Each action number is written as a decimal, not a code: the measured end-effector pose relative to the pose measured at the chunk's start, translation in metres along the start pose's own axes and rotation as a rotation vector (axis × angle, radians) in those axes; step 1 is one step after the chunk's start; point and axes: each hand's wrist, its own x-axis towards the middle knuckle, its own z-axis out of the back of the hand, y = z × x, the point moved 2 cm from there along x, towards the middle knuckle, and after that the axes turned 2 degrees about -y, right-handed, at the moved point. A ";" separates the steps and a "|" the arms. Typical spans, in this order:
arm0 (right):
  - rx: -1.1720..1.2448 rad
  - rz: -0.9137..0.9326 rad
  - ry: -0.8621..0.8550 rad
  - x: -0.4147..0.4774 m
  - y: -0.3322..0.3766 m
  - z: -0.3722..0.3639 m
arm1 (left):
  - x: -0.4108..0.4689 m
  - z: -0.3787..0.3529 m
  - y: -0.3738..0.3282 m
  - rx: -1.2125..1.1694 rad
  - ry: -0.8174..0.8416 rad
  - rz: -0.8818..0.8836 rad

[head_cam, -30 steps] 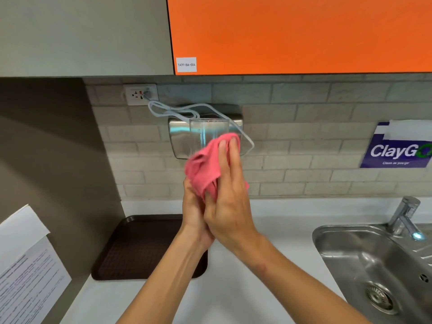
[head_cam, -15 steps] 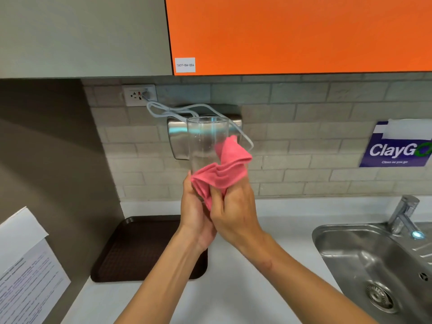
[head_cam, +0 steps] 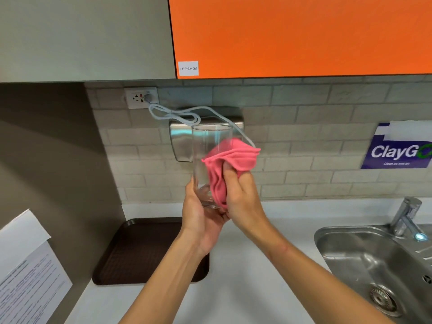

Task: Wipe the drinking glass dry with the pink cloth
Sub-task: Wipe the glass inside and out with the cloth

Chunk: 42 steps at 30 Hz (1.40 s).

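Observation:
A tall clear drinking glass (head_cam: 203, 160) stands upright in the air above the counter, mouth up. My left hand (head_cam: 201, 218) cups its base from below and the left. My right hand (head_cam: 243, 195) grips the bunched pink cloth (head_cam: 230, 160) and presses it against the glass's right side, from the lower wall up to about mid-height. A loose fold of cloth flares out to the right of the glass. The glass's upper half is bare.
A dark brown tray (head_cam: 131, 251) lies on the white counter (head_cam: 245, 288) below my hands. A steel sink (head_cam: 364, 258) with a tap (head_cam: 406, 216) is at the right. A steel wall unit (head_cam: 181, 141) and white cable (head_cam: 173, 114) hang behind the glass. Paper sheets (head_cam: 25, 265) are at the left.
The cloth and my right hand have slid down from the glass's top to its lower right side, uncovering the upper half. My left hand stays under the base.

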 end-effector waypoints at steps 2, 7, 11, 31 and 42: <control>-0.016 0.114 -0.010 -0.010 0.003 -0.003 | 0.001 0.001 0.001 0.005 -0.027 0.000; -0.491 0.364 0.013 -0.015 0.016 0.002 | -0.004 0.018 0.006 0.131 -0.038 -0.090; -0.787 0.552 0.170 0.001 0.035 0.015 | -0.004 0.033 0.020 0.114 -0.027 -0.044; -0.647 0.185 0.057 0.033 0.043 0.026 | 0.008 0.059 0.036 0.561 -0.083 -0.595; -0.638 -0.045 0.109 0.054 0.029 0.030 | 0.004 0.059 0.041 0.618 -0.050 -0.704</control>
